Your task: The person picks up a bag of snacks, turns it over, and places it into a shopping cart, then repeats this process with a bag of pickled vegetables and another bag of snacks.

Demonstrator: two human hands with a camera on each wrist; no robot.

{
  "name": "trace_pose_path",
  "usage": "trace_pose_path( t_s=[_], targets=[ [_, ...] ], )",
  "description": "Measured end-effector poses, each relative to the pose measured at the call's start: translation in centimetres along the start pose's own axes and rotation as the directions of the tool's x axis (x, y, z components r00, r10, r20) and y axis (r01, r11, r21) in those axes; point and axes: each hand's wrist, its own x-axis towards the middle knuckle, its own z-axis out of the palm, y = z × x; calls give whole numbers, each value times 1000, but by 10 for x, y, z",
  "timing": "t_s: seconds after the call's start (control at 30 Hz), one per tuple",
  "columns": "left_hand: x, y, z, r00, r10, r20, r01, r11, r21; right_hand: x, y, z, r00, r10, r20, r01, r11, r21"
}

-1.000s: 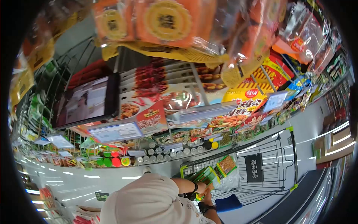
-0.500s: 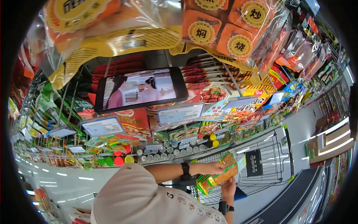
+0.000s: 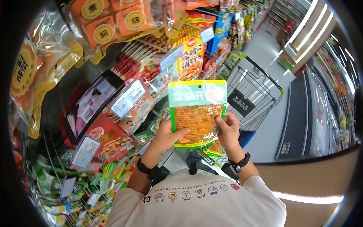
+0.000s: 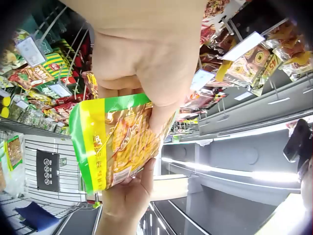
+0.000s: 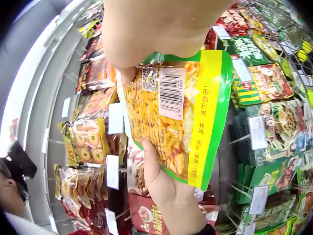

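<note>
A flat food pouch [image 3: 198,119] with green and yellow edges and shredded, pickle-like food on its clear face is held upright before the chest. My left hand [image 3: 169,134] grips its left edge, thumb across the front. At the opposite edge, my right hand [image 3: 229,130] pinches it, thumb on the front and fingers behind. In the left wrist view the pouch [image 4: 122,142] hangs between both hands. A printed barcode and QR code show on the pouch [image 5: 171,117] in the right wrist view. Below it, another green-edged packet [image 3: 214,149] is partly hidden.
A wire shopping cart [image 3: 245,100] stands ahead, with a packet [image 4: 14,151] and a blue item [image 4: 36,216] in it. Shelves of seasoning packs [image 3: 191,56] run along the left. A phone [image 3: 92,104] playing video rests on them. A long dark cabinet [image 3: 298,117] stands at right.
Both hands were low over the cart among packets, then held a packet above it. Now they hold a pouch raised before the chest. The head view has turned, so the shelves sit further left.
</note>
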Motion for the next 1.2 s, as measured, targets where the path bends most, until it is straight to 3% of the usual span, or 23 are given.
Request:
trace_pose_path(
  t_s=[0.2,0.23,0.3,0.4,0.5,0.6,0.9,1.03,1.17,1.2],
  targets=[
    [1,0,-8,999,-7,39,14,985,-173,-10,-6,-5,994,-34,106,29,998,56],
    [2,-5,-8,999,-19,27,25,970,-242,-10,-18,4,981,71,180,-107,974,201],
    [2,-6,-5,999,-41,0,39,943,-330,-8,-9,0,969,151,197,-186,966,177],
    [2,4,-7,998,12,64,0,983,-186,-5,6,-12,961,228,155,-255,947,193],
    [0,5,-11,997,33,73,-19,983,-183,-9,-4,5,962,270,28,-270,937,220],
    [0,10,-14,995,57,76,-43,983,-176,-7,-10,11,959,279,56,-285,943,171],
    [5,12,-22,993,98,70,-87,986,-143,5,1,12,951,153,269,-224,940,257],
    [7,8,-25,992,109,60,-102,990,-99,10,6,9,942,237,238,-296,921,254],
    [11,-5,-22,996,6,88,13,976,-216,14,9,10,901,340,269,-404,884,237],
    [14,-10,-19,982,-46,183,126,881,-457,14,11,13,881,380,282,-449,860,244]
  ],
)
